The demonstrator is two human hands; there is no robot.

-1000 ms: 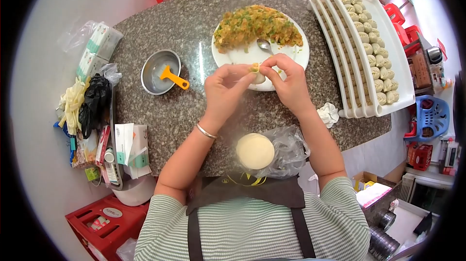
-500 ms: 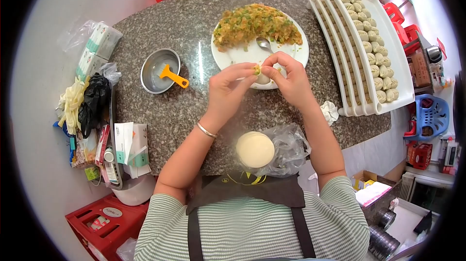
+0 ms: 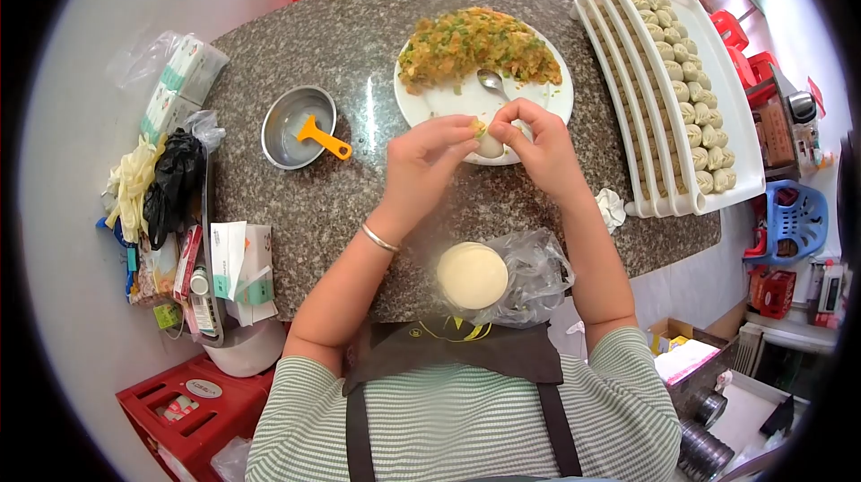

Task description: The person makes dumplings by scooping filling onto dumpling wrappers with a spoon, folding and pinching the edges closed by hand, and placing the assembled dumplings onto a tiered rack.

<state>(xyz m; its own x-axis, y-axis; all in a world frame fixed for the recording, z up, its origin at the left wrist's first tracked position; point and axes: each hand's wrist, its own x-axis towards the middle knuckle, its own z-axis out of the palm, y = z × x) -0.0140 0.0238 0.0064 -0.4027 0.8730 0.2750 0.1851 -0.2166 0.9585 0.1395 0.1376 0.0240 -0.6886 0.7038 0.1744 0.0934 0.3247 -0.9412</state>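
Between my two hands is a small dumpling (image 3: 489, 146), a pale wrapper with some filling showing at its top. My left hand (image 3: 429, 152) pinches it from the left, and my right hand (image 3: 538, 148) pinches its edge from the right. They hold it over the near rim of a white plate (image 3: 421, 110). Chopped orange-and-green filling (image 3: 475, 47) is heaped on the plate's far side, with a metal spoon (image 3: 491, 80) lying against it. Close to my body, a stack of round dough wrappers (image 3: 472, 276) rests on a clear plastic bag (image 3: 536, 276).
Stacked white trays (image 3: 659, 186) with rows of pleated dumplings (image 3: 695, 114) stand at the right. A metal bowl (image 3: 285, 143) holding an orange-handled tool (image 3: 323, 138) is at the left. A crumpled tissue (image 3: 611, 209) lies by my right forearm. Across the table (image 3: 359, 43), part of another person shows.
My fingers shift slightly around the dumpling, both hands staying in nearly the same place. The view has moved a little; the plate, bowl and wrapper stack stay put.
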